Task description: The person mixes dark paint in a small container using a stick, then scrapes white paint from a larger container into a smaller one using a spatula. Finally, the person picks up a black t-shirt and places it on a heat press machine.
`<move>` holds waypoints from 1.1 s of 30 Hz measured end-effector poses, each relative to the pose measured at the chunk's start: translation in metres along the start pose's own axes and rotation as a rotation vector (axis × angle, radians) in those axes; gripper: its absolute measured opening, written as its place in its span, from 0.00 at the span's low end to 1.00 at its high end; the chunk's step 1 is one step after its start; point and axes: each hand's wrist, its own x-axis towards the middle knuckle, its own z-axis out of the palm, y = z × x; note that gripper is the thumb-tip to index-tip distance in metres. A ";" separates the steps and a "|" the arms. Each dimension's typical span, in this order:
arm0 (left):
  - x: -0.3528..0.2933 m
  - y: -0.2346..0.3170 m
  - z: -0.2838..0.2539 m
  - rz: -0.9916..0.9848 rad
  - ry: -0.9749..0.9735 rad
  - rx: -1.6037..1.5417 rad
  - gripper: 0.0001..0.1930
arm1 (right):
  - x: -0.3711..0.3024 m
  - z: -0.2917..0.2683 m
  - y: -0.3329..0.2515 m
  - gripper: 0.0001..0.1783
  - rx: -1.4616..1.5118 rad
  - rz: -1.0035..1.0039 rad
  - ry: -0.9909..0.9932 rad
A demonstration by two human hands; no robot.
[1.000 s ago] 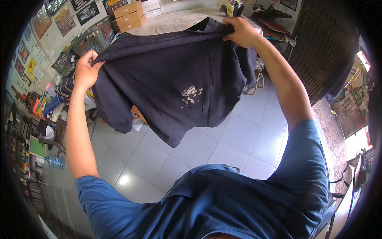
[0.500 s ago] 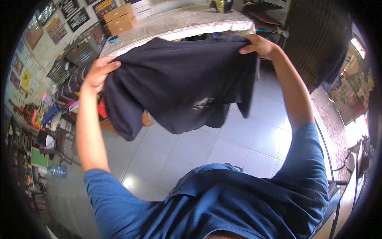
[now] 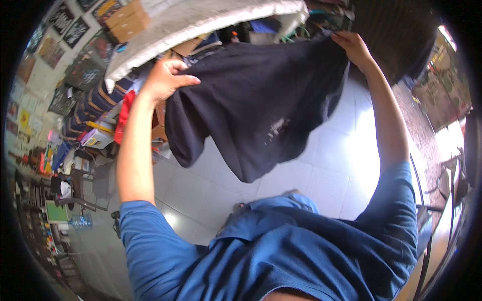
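Note:
A black T-shirt (image 3: 261, 95) hangs in the air in front of me, stretched between my two hands. It carries a small pale print near its lower middle, and its lower edge droops in folds. My left hand (image 3: 163, 83) pinches the cloth at the upper left, thumb on top. At the upper right corner, my right hand (image 3: 353, 46) grips the shirt between thumb and fingers. Both arms reach out ahead, and the shirt hides part of the table's underside and the floor behind it.
Beyond the shirt stands a table with a pale cover (image 3: 201, 22), a cardboard box (image 3: 128, 21) at its left end. Things are stored beneath it. To the left are a dark chair (image 3: 80, 188) and a clear water bottle (image 3: 80, 221). Light tiles (image 3: 196, 193) cover the floor.
Both hands have shifted to the right with the shirt, the left one more. The right hand is a little higher. The view has tilted, showing more beneath the table.

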 end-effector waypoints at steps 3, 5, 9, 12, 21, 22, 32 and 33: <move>0.032 -0.011 0.025 0.227 0.258 0.314 0.12 | -0.001 -0.010 0.034 0.22 -0.138 -0.142 0.179; 0.057 -0.006 0.043 0.250 0.345 0.294 0.13 | -0.001 -0.031 0.057 0.21 -0.099 -0.031 0.187; 0.106 0.011 0.074 0.483 0.584 0.343 0.14 | -0.022 -0.062 0.080 0.24 -0.157 -0.135 -0.211; 0.131 0.033 0.123 0.627 0.642 0.505 0.15 | -0.035 -0.079 0.119 0.22 -0.620 0.237 -0.645; 0.268 0.054 0.213 0.583 0.627 0.557 0.16 | 0.012 -0.135 0.287 0.17 -0.322 0.182 -0.053; 0.289 0.052 0.228 0.566 0.561 0.583 0.17 | 0.025 -0.142 0.298 0.16 -0.372 0.229 -0.043; 0.510 0.079 0.333 0.529 0.283 0.265 0.14 | 0.156 -0.281 0.442 0.18 -0.325 0.443 -0.558; 0.533 0.086 0.344 0.542 0.266 0.255 0.13 | 0.167 -0.296 0.459 0.16 -0.312 0.463 -0.532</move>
